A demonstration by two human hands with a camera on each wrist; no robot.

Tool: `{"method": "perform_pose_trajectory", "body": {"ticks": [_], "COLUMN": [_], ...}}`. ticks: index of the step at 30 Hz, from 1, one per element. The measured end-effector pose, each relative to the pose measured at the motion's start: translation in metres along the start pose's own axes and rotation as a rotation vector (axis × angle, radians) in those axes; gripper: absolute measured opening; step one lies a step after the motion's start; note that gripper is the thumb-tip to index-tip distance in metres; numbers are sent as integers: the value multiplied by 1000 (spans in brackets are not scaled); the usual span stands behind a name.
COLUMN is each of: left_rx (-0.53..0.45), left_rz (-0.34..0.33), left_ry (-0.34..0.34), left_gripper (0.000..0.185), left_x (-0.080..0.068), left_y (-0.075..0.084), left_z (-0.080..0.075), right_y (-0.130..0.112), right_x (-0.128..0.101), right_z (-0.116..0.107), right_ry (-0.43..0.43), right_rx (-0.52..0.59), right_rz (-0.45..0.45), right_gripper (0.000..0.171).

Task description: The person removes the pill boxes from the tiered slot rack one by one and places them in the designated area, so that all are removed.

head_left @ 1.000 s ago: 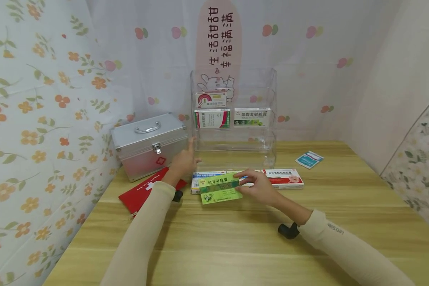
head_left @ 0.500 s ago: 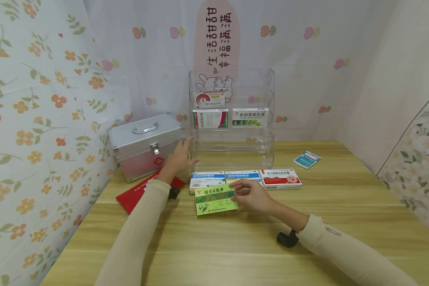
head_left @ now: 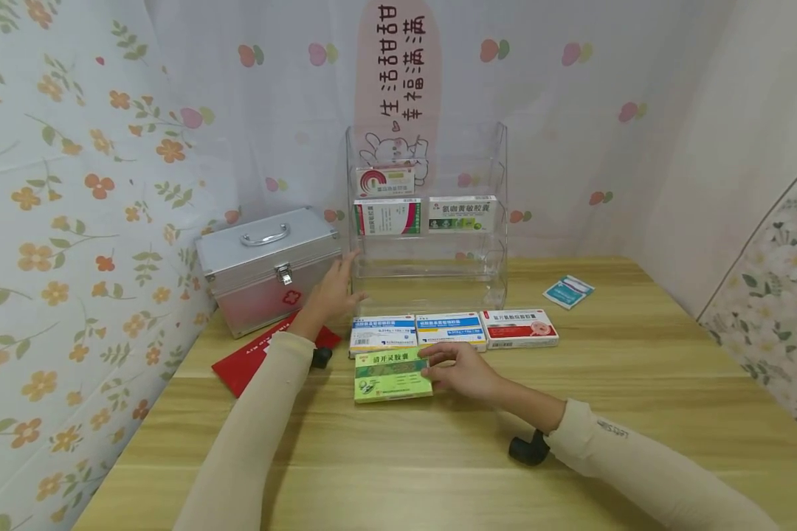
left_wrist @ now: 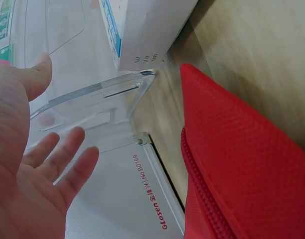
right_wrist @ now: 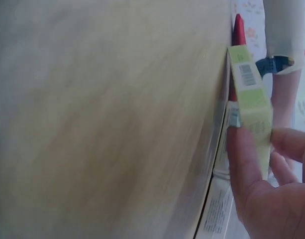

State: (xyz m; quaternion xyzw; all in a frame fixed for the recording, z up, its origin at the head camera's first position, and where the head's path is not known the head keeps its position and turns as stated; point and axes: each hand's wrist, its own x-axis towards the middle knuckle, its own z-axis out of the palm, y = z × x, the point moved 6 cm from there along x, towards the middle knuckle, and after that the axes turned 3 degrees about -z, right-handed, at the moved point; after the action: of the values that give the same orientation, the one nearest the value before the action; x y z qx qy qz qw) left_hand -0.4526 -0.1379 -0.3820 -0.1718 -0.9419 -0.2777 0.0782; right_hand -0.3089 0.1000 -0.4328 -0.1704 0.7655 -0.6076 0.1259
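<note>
Right hand (head_left: 461, 375) pinches the right end of a flat green cardboard medicine box (head_left: 392, 375), thumb on one face and fingers on the other; the box lies on or just above the wooden table (head_left: 571, 413), just in front of a row of three white boxes (head_left: 453, 330). Left hand (head_left: 332, 291), fingers spread, rests against the left side of the clear acrylic tiered rack (head_left: 426, 221), beside a silver metal case (head_left: 268, 265) and a red fabric pouch (head_left: 255, 358).
</note>
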Motion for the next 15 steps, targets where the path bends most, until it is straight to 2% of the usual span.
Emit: {"method": "perform_pose_trajectory", "body": {"ticks": [5, 11, 15], "left_rx": [-77, -93, -104], "left_rz": [17, 2, -3], "left_ry": [-3, -10, -12], "left_gripper": [93, 92, 92], "left_x": [2, 4, 5], "left_y": [0, -3, -3], "left_z": [-1, 1, 3], "right_y": [1, 4, 4], "right_x": [1, 2, 3], "right_z": [5, 13, 14], "right_ry": [-21, -84, -93], "right_rx": [6, 12, 11], "right_rz": [40, 95, 109], "right_gripper": [39, 47, 48]}}
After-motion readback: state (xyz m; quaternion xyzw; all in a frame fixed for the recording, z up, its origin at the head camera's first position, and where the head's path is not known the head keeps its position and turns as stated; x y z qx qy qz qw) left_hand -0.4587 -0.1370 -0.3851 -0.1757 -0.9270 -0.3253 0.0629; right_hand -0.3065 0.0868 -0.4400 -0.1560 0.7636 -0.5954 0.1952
